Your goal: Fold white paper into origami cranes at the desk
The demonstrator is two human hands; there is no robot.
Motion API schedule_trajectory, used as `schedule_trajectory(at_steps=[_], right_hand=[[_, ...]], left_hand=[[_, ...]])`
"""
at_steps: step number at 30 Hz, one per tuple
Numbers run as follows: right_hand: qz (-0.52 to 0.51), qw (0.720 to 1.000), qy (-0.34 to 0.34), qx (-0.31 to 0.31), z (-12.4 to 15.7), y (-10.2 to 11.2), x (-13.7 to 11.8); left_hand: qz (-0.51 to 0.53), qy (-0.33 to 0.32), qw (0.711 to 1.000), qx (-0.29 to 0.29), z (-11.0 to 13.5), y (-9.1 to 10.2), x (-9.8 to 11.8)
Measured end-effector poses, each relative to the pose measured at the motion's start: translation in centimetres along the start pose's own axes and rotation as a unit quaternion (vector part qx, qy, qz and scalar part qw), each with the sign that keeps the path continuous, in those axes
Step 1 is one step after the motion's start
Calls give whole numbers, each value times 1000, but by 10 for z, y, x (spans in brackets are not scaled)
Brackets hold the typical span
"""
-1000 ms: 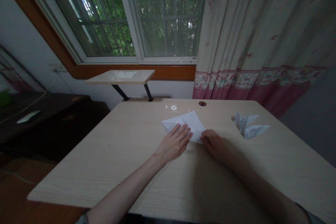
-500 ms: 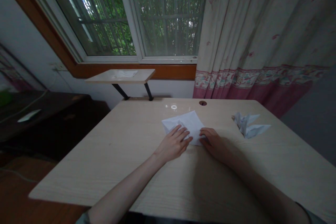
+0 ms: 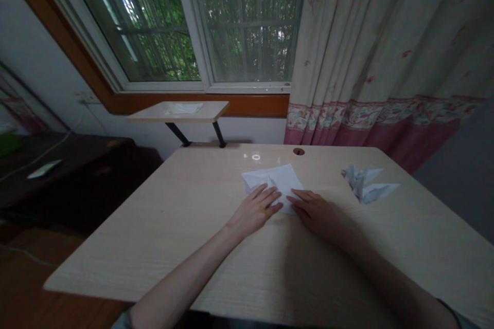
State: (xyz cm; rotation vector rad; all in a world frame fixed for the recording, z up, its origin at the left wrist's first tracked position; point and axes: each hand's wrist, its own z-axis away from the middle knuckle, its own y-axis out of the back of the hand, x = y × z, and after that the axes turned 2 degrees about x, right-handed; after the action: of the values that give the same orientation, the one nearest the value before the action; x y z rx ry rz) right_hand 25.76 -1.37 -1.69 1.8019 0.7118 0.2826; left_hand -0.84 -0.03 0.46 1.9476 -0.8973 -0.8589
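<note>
A folded sheet of white paper [image 3: 283, 177] lies on the pale wooden desk [image 3: 185, 226], between and under my hands. My left hand [image 3: 258, 211] rests on the paper's near left part, its fingers stretched out and slightly spread. From the right, my right hand [image 3: 312, 209] lies on the paper's right corner with fingers extended and pressing on it. The near edge of the paper is partly hidden by both hands. To the right stands a folded white paper crane [image 3: 366, 184], apart from my right hand.
A small raised shelf [image 3: 154, 113] at the back left carries some thin white paper [image 3: 186, 108]. Near the desk's back edge is a round cable hole [image 3: 298, 151]. A floral curtain [image 3: 370, 51] hangs behind on the right. A dark low cabinet [image 3: 77, 180] stands at left.
The paper has shifted slightly to the right. My right hand has slid a little left over its corner, with the fingers now straighter. My left hand stays nearly in place.
</note>
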Motion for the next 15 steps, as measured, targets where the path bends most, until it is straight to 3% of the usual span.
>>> schedule_trajectory(at_steps=[8, 15], right_hand=[[52, 998, 4, -22, -1, 20, -10], [-5, 1000, 2, -10, 0, 22, -17]], left_hand=[[-6, -5, 1000, 14, -2, 3, 0], [-10, 26, 1000, 4, -2, 3, 3]])
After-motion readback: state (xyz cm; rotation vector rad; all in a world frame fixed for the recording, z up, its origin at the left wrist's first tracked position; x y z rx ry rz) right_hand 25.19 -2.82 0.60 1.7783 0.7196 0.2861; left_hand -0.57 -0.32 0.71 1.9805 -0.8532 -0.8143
